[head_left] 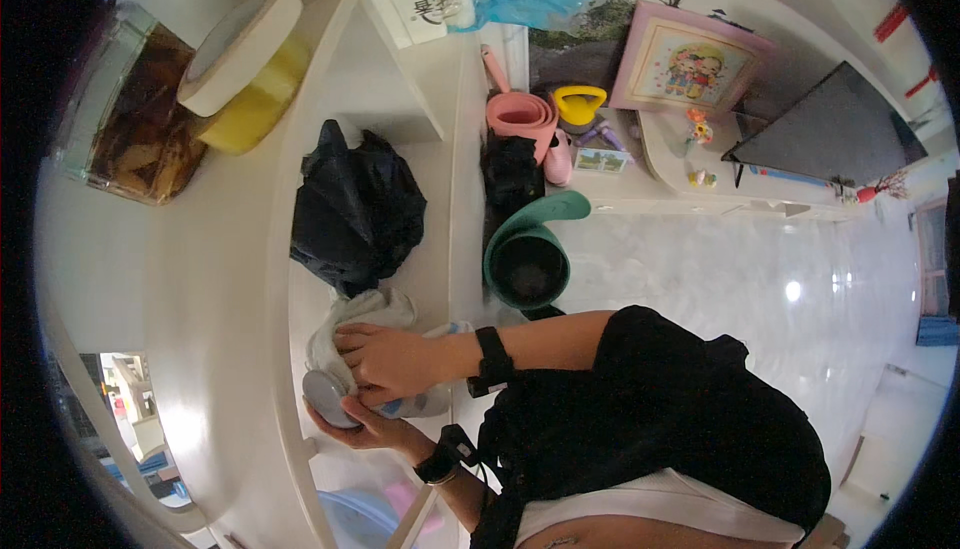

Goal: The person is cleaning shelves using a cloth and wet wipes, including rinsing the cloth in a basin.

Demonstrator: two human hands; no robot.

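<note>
Near the lower left of the frame, the left hand [365,431] cups from below a grey rounded object [328,398]; the right hand [385,359] presses from above, fingers curled over a white cloth [365,314] on the shelf [300,249]; the black bag [355,209] lies just above.

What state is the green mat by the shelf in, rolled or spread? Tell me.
Rolled. The green mat stands on end beside the white shelf unit; its open end shows a dark hollow inside the coil, with one loose flap curving off the top.
</note>
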